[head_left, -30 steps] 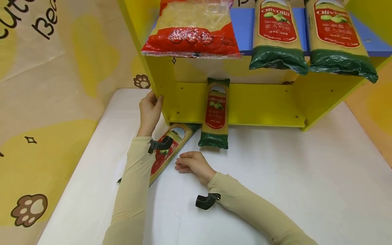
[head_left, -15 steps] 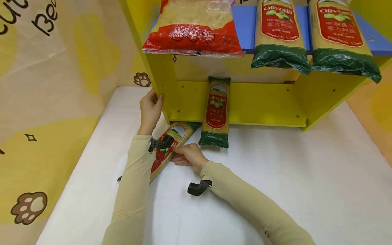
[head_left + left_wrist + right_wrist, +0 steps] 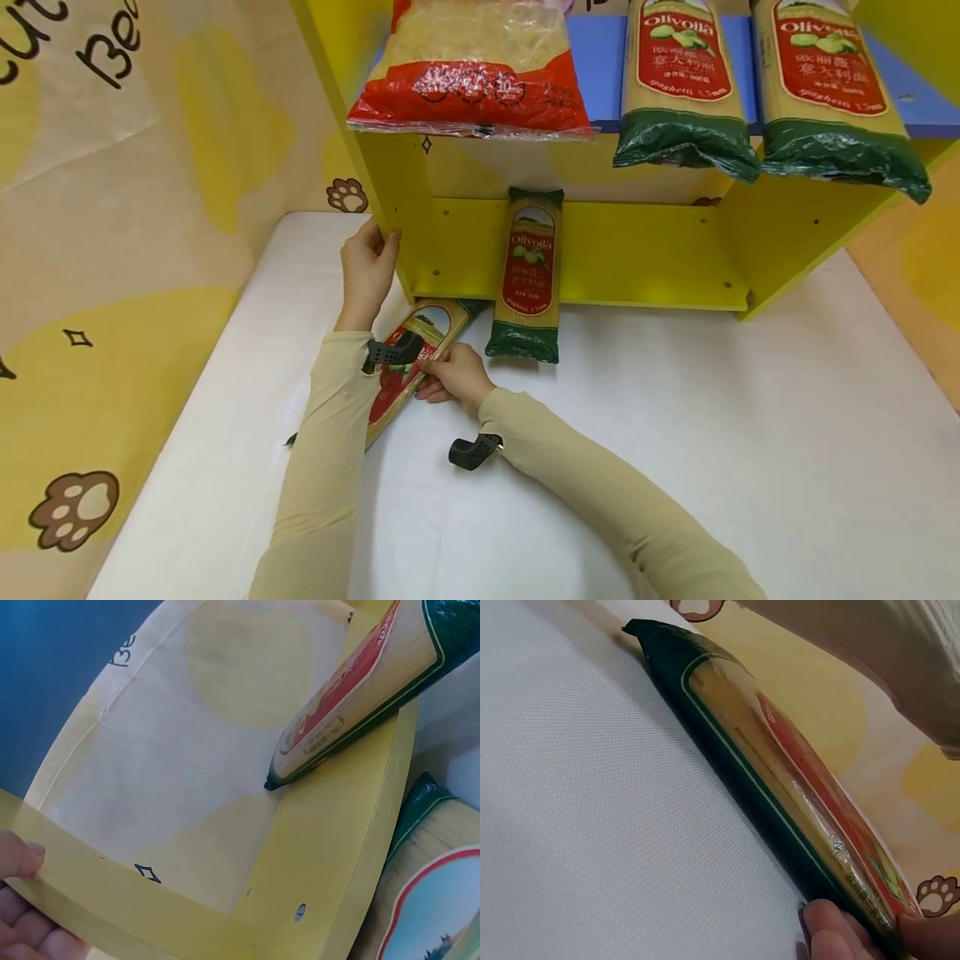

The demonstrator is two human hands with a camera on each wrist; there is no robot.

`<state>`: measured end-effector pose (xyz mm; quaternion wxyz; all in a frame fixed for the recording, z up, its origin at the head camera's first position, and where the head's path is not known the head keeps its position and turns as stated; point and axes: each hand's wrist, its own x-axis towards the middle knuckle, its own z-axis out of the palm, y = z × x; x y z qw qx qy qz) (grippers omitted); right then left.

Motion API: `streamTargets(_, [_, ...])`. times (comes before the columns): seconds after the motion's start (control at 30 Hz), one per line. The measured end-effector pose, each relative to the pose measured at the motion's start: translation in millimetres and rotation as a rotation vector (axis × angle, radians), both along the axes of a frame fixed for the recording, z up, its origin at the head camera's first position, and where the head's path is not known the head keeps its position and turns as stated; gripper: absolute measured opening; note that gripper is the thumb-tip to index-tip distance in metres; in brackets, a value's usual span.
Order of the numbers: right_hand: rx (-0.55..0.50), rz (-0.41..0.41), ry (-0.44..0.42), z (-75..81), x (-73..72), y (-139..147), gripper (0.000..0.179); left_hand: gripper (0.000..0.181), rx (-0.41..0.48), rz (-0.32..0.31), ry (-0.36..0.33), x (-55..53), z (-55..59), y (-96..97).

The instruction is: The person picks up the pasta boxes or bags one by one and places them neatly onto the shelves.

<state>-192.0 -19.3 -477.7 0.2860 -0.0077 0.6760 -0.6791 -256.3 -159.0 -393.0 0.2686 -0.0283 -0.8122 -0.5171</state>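
My left hand (image 3: pixel 369 271) grips the front edge of the yellow shelf unit's left side panel (image 3: pixel 397 242); in the left wrist view its thumb lies on one face and the fingers curl behind. A spaghetti pack (image 3: pixel 397 392) with a red label and green ends lies slanted on the white table, partly hidden under my left forearm. My right hand (image 3: pixel 457 375) pinches that pack's right edge, thumb on top and fingers below, as the right wrist view shows. A second spaghetti pack (image 3: pixel 531 258) leans on the bottom shelf, its lower end sticking out past the front.
Above, on the blue shelf (image 3: pixel 600 71), lie a red and clear pasta bag (image 3: pixel 472 75) and two more spaghetti packs (image 3: pixel 682 75), overhanging its front edge. The white table (image 3: pixel 675 433) spreads before the unit. A patterned wall covering (image 3: pixel 150 250) stands at the left.
My right hand has moved left and up to the slanted spaghetti pack and now pinches its edge. My left hand has stayed on the side panel.
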Motion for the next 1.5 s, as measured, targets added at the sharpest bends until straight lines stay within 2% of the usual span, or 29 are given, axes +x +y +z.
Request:
streamTargets(0.13, [-0.016, 0.009, 0.009, -1.1, 0.4, 1, 0.018, 0.024, -0.005, 0.000, 0.003, -0.3, -1.6, 0.5])
streamTargets(0.33, [-0.067, 0.057, -0.028, -3.7, 1.2, 16, 0.012, 0.026, 0.025, -0.014, -0.010, 0.7, -3.3, 3.0])
streamTargets(0.63, [0.001, 0.160, -0.038, 0.6, 7.5, 47, 0.019, 0.025, 0.036, -0.025, 0.016, -1.4, -2.1, 3.1])
streamTargets(0.73, [0.011, 0.156, 0.005, 0.8, 11.7, 46, 0.019, 0.025, 0.026, -0.018, 0.017, -1.1, -1.0, 2.0])
streamTargets(0.93, [0.098, 0.125, 0.154, -3.3, 18.3, 37, 0.027, 0.025, 0.003, -0.005, 0.012, 0.7, 0.4, 1.0])
streamTargets(1.03, [0.082, 0.138, 0.175, -6.4, 18.4, 34, 0.031, 0.025, 0.008, -0.004, 0.009, 1.0, -0.1, 0.2])
streamTargets(1.3, [-0.035, 0.152, 0.060, -1.6, 21.1, 35, 0.040, 0.025, -0.006, 0.002, -0.005, 0.9, -1.7, 0.0])
streamTargets(1.5, [-0.071, 0.294, 0.032, 10.9, 29.9, 40, 0.041, 0.026, -0.002, -0.004, -0.004, -0.2, -0.8, -0.8])
